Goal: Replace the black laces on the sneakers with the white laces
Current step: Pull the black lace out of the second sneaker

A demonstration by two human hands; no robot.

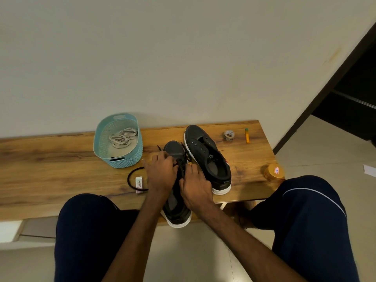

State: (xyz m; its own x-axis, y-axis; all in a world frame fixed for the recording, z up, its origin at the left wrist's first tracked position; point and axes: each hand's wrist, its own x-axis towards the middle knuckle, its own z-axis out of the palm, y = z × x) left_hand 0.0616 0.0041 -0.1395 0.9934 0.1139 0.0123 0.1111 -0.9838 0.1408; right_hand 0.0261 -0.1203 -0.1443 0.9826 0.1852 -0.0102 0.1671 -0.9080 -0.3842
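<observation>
Two black sneakers with white soles lie on the wooden bench. The near sneaker (175,206) still carries a black lace (184,161) over its tongue. My left hand (160,171) pinches that lace at the left eyelets. My right hand (195,188) rests on the shoe's right side, its fingers curled at the lace. The far sneaker (207,157) has bare eyelets and no lace. A pulled-out black lace (132,180) loops on the bench to the left. The white laces (122,138) lie coiled in the light-blue basket (101,149).
A small white eraser box (139,184) lies by the loose lace. A tape roll (229,135), a yellow marker (247,135) and an orange-lidded jar (274,172) sit at the bench's right end. My knees flank the bench's front edge; a wall stands behind.
</observation>
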